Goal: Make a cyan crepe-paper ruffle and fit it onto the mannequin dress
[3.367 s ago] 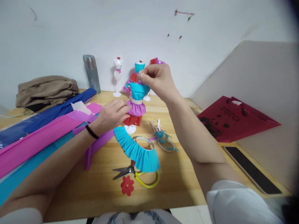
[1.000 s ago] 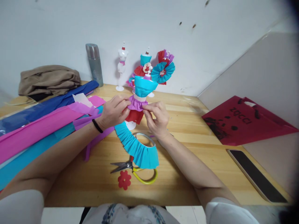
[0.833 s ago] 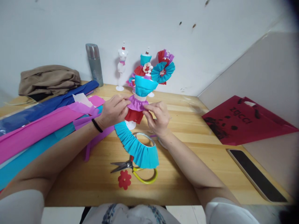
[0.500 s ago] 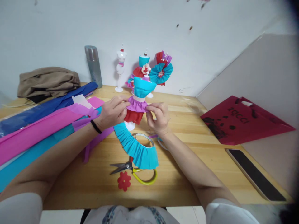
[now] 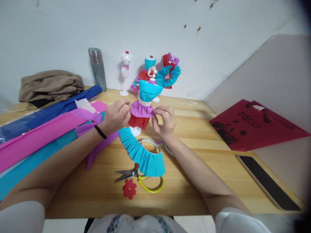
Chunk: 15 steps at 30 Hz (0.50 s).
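A small dress form (image 5: 145, 104) stands upright before me, dressed in a turquoise paper bodice (image 5: 148, 90). Round its waist sits a purple ruffle (image 5: 141, 110), above a red paper skirt (image 5: 139, 122). My left hand (image 5: 117, 116) pinches the ruffle's left edge. At its right edge, my right hand (image 5: 165, 120) grips it between thumb and fingers. A pleated turquoise paper strip (image 5: 143, 155) lies below, overlapping a roll of tape (image 5: 157, 147). Closer to me are yellow-handled scissors (image 5: 132, 173), blades apart, and a red paper flower (image 5: 129, 189).
Crepe paper sheets (image 5: 43, 129) and a brown cloth (image 5: 50, 84) lie left. A flask (image 5: 97, 69), a bare white dress form (image 5: 125, 69) and decorated ones (image 5: 168, 76) stand by the wall. A red bag (image 5: 257, 126) and a phone (image 5: 267, 183) are at right.
My left hand has shifted slightly left, drawing the purple ruffle's left edge outward. The ruffle looks more spread, and my right hand stays nearly in place.
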Available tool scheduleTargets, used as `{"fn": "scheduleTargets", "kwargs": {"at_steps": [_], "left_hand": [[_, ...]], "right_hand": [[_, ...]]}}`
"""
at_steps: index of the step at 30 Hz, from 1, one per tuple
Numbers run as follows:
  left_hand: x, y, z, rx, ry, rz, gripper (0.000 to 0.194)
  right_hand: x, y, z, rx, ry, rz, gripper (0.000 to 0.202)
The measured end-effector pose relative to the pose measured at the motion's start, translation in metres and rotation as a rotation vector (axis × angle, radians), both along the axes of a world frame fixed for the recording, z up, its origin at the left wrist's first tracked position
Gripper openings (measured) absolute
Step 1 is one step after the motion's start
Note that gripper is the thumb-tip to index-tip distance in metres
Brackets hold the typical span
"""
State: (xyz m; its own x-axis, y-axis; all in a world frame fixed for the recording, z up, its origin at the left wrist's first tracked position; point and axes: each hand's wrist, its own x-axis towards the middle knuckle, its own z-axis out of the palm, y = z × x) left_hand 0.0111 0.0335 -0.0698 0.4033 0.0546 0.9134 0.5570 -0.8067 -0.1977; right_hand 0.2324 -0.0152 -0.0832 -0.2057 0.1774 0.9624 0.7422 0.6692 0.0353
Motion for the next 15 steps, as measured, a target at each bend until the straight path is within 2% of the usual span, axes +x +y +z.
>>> {"fn": "scheduleTargets", "kwargs": {"at_steps": [5,11,15], "left_hand": [[0.0,0.0007,-0.0026,-0.09,-0.003,0.035,0.018],[-0.0016,0.001,-0.0024,-0.121,0.008,-0.038,0.022],[0.0011,0.0007,-0.0027,-0.19,-0.023,-0.089,0.024]], "right_hand": [[-0.0007,0.0024,-0.004,-0.069,0.05,-0.025,0.033],[-0.0002,0.0025,-0.004,-0.1,0.04,-0.004,0.024],[-0.002,0.0016,-0.0034,-0.122,0.087,0.052,0.026]]}}
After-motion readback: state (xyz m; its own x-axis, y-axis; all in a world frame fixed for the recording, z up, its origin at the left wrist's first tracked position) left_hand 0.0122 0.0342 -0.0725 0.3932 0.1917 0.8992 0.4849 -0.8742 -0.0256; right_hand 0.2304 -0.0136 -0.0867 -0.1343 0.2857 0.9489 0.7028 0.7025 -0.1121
